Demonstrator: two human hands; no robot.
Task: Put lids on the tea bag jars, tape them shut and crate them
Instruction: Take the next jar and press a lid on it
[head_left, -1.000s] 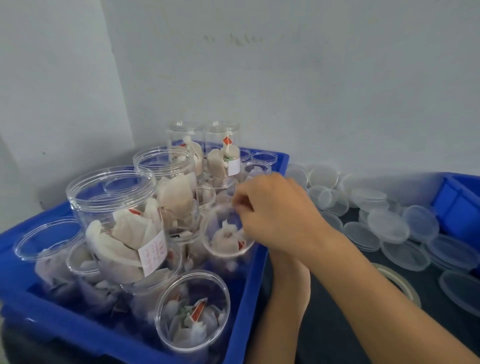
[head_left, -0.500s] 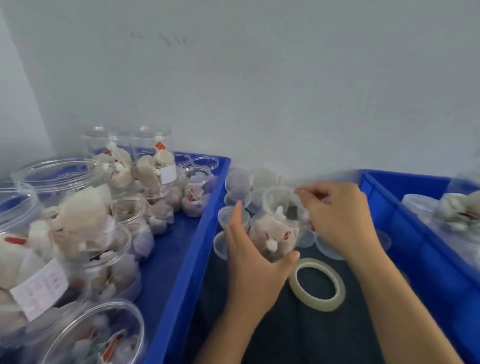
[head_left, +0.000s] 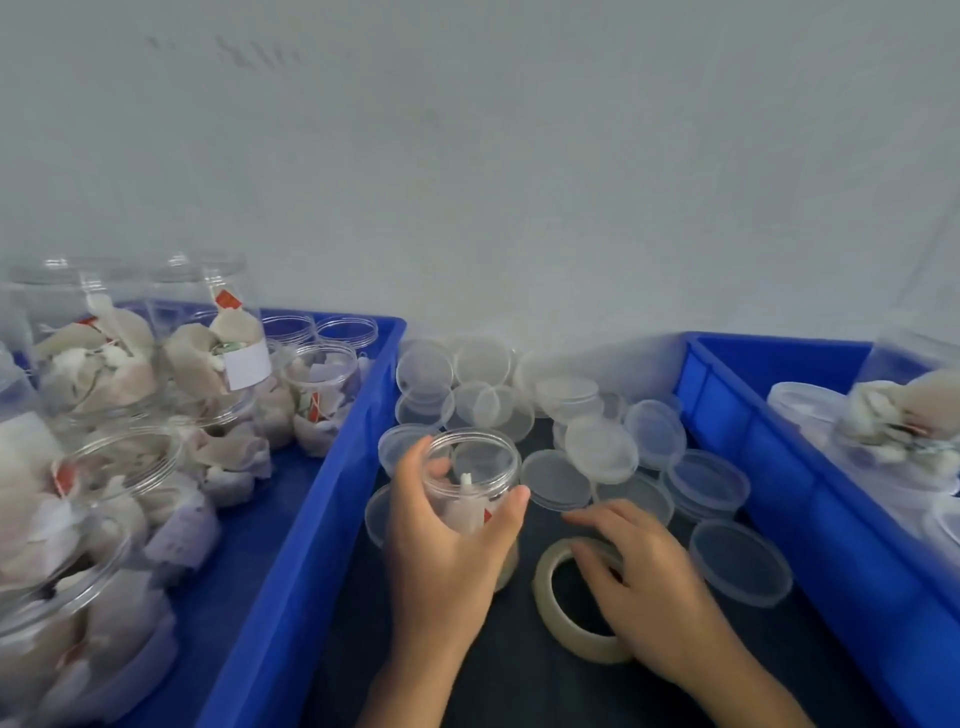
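Left hand (head_left: 441, 551) is curled around an open jar (head_left: 475, 483) of tea bags, held upright on the dark surface between two blue crates (head_left: 306, 519). Right hand (head_left: 641, 587), fingers loosely spread, is laid on the tape roll (head_left: 558, 618). Clear lids (head_left: 556, 478) are scattered just behind.

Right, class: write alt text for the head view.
A left hand grips an open tea bag jar while the right hand rests on a tape roll; loose lids lie between two blue crates.

Left hand (head_left: 441, 551) and right hand (head_left: 644, 587) bare, forearms unsleeved
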